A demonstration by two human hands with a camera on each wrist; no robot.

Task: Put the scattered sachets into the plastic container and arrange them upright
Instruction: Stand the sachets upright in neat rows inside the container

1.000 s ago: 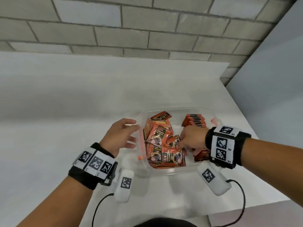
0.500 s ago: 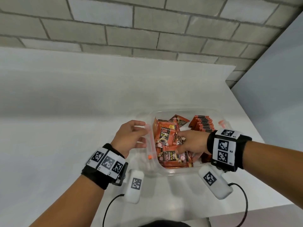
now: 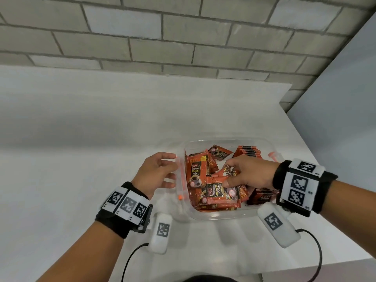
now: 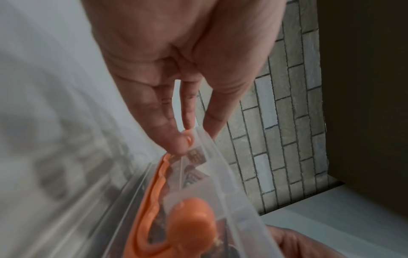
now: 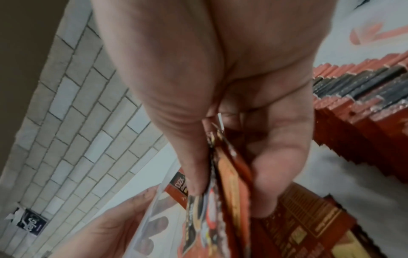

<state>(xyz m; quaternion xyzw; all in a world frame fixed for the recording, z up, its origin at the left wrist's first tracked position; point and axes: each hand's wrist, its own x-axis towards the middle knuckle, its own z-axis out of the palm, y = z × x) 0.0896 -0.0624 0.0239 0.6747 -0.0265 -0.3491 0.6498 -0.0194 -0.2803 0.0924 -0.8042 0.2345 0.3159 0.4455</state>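
Observation:
A clear plastic container (image 3: 219, 216) with orange clips sits on the white table and holds many orange coffee sachets (image 3: 218, 197). Some lie loose on the left side, and a neat upright row (image 3: 249, 152) stands at the back right. My right hand (image 3: 243, 175) is inside the container and pinches a few sachets (image 5: 223, 183) between thumb and fingers. My left hand (image 3: 160, 174) is outside the container's left wall, its straight fingers (image 4: 176, 139) touching the rim (image 4: 212, 144) by the orange seal.
The white table (image 3: 81, 159) runs to a grey brick wall (image 3: 162, 37) at the back. A pale panel (image 3: 345, 98) stands on the right, close to the table's right edge. Two white tagged units with black cables hang under my wrists.
My right hand has shifted slightly inside the container and gathered sachets in a pinch. A sachet on the left side has been raised upright. My left hand has stayed at the left wall.

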